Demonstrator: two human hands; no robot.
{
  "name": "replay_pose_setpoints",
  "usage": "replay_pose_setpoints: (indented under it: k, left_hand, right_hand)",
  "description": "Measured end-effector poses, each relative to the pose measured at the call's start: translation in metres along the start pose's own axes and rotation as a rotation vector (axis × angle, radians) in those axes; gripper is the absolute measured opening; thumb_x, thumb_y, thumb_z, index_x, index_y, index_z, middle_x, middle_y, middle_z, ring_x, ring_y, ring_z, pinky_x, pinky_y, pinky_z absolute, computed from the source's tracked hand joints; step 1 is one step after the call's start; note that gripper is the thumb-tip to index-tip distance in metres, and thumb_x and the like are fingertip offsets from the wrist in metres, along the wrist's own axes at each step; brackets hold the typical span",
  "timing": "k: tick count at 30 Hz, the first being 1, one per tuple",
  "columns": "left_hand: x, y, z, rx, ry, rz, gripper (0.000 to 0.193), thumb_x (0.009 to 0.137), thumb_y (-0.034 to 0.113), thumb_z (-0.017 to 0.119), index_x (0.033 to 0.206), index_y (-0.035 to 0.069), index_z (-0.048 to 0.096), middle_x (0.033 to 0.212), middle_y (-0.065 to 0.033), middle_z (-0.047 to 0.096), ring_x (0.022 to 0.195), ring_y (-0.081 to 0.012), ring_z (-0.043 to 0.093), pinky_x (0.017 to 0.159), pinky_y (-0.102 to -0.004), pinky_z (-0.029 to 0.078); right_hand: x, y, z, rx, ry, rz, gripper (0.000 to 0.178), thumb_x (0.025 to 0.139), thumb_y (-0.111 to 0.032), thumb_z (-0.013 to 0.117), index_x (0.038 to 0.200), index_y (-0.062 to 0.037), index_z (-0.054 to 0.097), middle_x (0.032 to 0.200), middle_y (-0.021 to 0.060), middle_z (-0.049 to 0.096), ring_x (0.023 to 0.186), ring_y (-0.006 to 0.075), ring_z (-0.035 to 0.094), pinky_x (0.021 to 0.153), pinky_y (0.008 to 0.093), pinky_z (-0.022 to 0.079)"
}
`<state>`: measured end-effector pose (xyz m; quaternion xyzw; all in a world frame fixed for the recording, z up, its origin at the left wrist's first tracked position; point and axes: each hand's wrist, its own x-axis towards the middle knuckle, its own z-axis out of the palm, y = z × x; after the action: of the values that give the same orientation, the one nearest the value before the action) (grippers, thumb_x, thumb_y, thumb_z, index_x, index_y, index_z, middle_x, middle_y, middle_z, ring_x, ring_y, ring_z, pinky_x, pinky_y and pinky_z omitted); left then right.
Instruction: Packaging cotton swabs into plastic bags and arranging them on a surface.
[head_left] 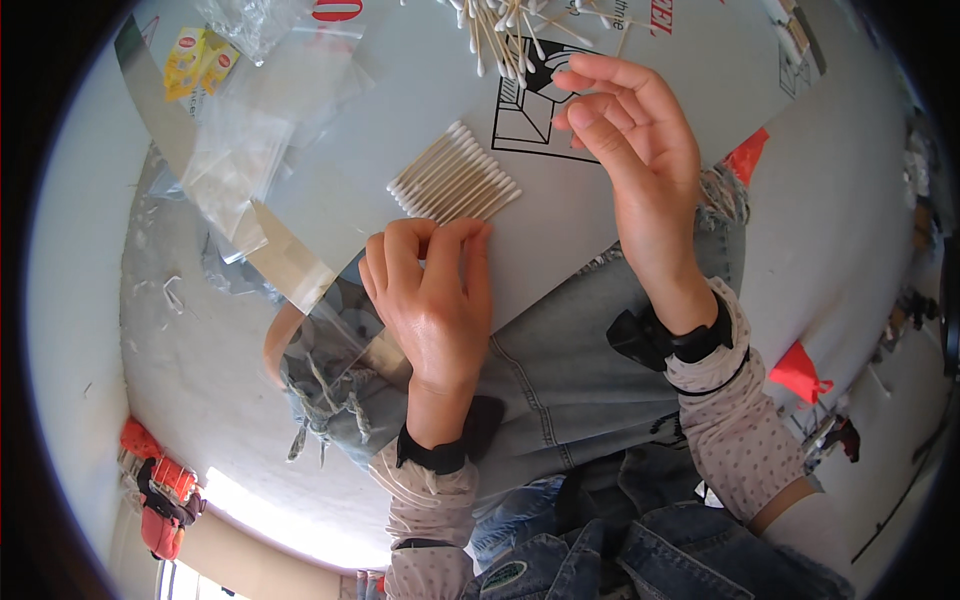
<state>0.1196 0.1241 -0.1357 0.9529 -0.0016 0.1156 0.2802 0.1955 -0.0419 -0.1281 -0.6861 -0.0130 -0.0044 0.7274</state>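
A neat row of cotton swabs (455, 175) lies side by side on the grey printed board (560, 215), slanting up to the right. At its near edge is my left hand (428, 290), fingers bent down and apart, with fingertips touching or very close to the lower swabs. Part of that edge is hidden behind the fingers. My right hand (650, 150) is raised to the right of the row, below a loose pile of cotton swabs (510, 30). Its fingers are curved and apart from the thumb, and I see nothing held between them.
Clear plastic bags (240, 150) overlap at the board's left side, beside small yellow packets (200, 62). My denim-covered legs (580, 370) are under the near edge. A red piece (745, 155) sticks out by the right edge, and another red item (798, 372) lies lower right.
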Motion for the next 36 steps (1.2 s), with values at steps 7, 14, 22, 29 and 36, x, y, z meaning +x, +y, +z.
replay_pose_setpoints:
  k: [7, 14, 22, 29, 36]
  left_hand:
    - [-0.012, 0.001, 0.004, 0.063, -0.017, -0.024, 0.012, 0.082, 0.012, 0.074, 0.088, 0.009, 0.063, 0.088, -0.0041, 0.053, 0.082, -0.0240, 0.051, 0.075, -0.0367, 0.039]
    - [-0.016, 0.003, 0.009, 0.014, 0.026, 0.028, 0.012, 0.083, 0.012, 0.073, 0.090, 0.009, 0.063, 0.089, -0.0052, 0.053, 0.083, -0.0247, 0.050, 0.077, -0.0373, 0.039]
    - [-0.020, -0.015, -0.008, -0.055, 0.017, -0.141, 0.031, 0.074, 0.017, 0.083, 0.092, 0.008, 0.060, 0.088, -0.0058, 0.054, 0.084, -0.0250, 0.051, 0.079, -0.0377, 0.039]
    - [0.002, -0.019, 0.000, -0.023, 0.075, -0.176, 0.047, 0.068, 0.017, 0.088, 0.100, 0.003, 0.057, 0.093, -0.0064, 0.054, 0.087, -0.0228, 0.051, 0.078, -0.0357, 0.041]
    - [0.001, -0.007, 0.014, -0.985, 0.492, -0.442, 0.057, 0.104, 0.037, 0.045, 0.145, 0.000, 0.031, 0.149, -0.0180, 0.039, 0.140, -0.0287, 0.035, 0.116, -0.0428, 0.025]
  right_hand:
    - [-0.021, -0.023, -0.007, -0.224, -0.221, 0.189, 0.024, 0.092, -0.002, 0.065, 0.116, -0.0021, 0.062, 0.101, 0.0033, 0.061, 0.079, 0.0075, 0.057, 0.069, 0.0223, 0.048]
    - [-0.046, -0.011, 0.006, -0.322, -0.329, 0.270, 0.013, 0.092, -0.001, 0.065, 0.105, -0.0001, 0.065, 0.093, 0.0039, 0.062, 0.079, 0.0092, 0.061, 0.065, 0.0232, 0.050]
    - [-0.044, -0.073, -0.095, -0.487, 0.101, 0.255, 0.010, 0.097, -0.012, 0.062, 0.099, -0.0029, 0.066, 0.083, 0.0002, 0.063, 0.066, 0.0053, 0.052, 0.059, 0.0214, 0.042]
    - [-0.077, -0.062, -0.249, -0.889, 0.238, 0.457, 0.018, 0.097, -0.015, 0.062, 0.112, -0.0049, 0.066, 0.086, 0.0009, 0.062, 0.070, 0.0072, 0.051, 0.063, 0.0201, 0.042]
    - [-0.025, -0.064, -0.090, -0.400, 0.258, 0.018, 0.033, 0.104, -0.022, 0.051, 0.129, -0.0009, 0.057, 0.124, 0.0112, 0.063, 0.100, 0.0159, 0.061, 0.089, 0.0321, 0.049]
